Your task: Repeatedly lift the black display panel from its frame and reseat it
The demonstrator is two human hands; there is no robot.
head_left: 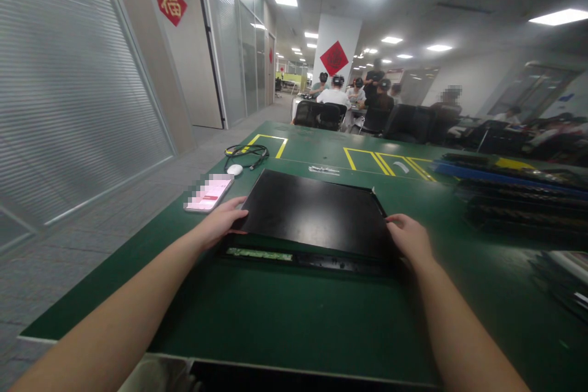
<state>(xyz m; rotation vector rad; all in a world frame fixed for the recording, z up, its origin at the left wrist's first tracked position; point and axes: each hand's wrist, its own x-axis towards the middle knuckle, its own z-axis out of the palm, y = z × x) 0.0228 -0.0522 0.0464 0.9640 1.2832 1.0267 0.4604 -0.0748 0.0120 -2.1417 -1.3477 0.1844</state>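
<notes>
A flat black panel (316, 211) lies on the green table (285, 312), its near edge raised a little over a black chassis strip (303, 258) with a green circuit board showing. My left hand (220, 223) grips the panel's near left corner, fingers curled on its edge. My right hand (408, 237) grips the near right corner in the same way.
A phone with a pink screen (209, 193), a white mouse (234, 169) and a coiled black cable (245, 153) lie at the left. Stacked dark trays (509, 193) fill the right side. Yellow floor-style markings (386, 162) cross the far table. Several people sit in chairs beyond.
</notes>
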